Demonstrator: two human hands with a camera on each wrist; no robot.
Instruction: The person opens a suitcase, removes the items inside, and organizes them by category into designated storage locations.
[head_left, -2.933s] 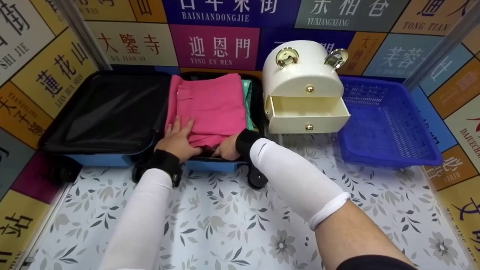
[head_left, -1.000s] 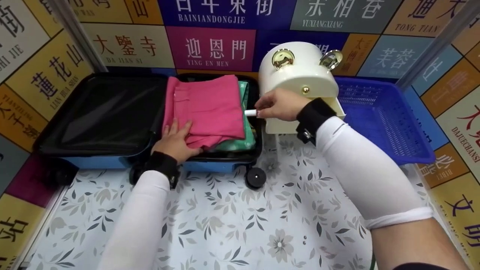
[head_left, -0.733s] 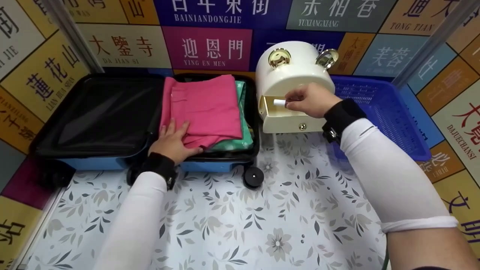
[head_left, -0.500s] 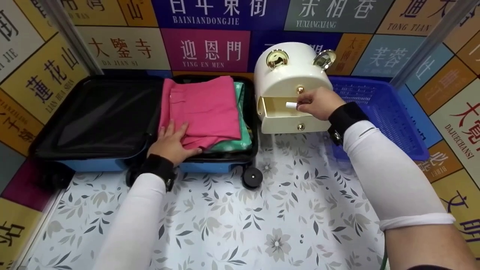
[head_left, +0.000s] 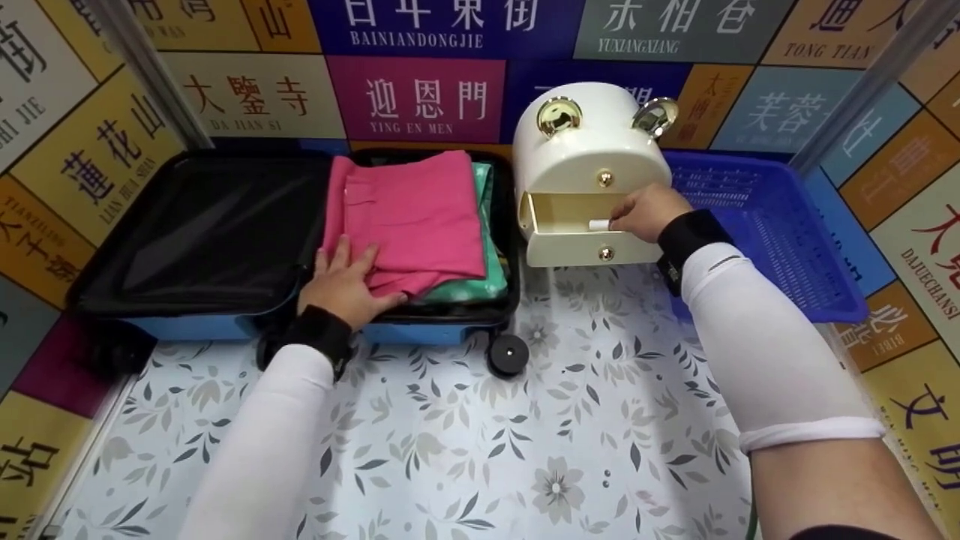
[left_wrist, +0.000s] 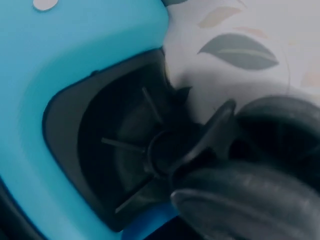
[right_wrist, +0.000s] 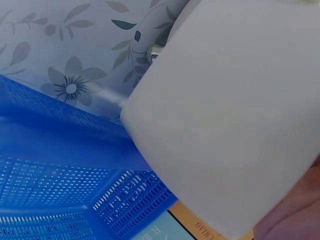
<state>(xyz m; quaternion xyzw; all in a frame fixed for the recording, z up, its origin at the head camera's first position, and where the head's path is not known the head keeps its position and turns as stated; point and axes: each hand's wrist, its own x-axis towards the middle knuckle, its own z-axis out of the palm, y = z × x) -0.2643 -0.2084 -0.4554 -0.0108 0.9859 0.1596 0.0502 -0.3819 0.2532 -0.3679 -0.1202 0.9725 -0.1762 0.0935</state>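
Left hand (head_left: 345, 291): we rest spread fingers on the folded pink garment (head_left: 420, 217).
Right hand (head_left: 649, 213): we pinch the white stick (head_left: 598, 225).
Stick: nine o'clock of that hand, at the pulled-out drawer (head_left: 562, 251).

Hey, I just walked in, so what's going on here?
Someone is busy at an open suitcase and a white cabinet. The right hand has a small white item in its grip at the open lower drawer; whether the item touches the drawer's bottom can't be told. The left hand rests on folded pink cloth, which lies over green cloth in the suitcase's right half. A blue basket stands beside the cabinet.
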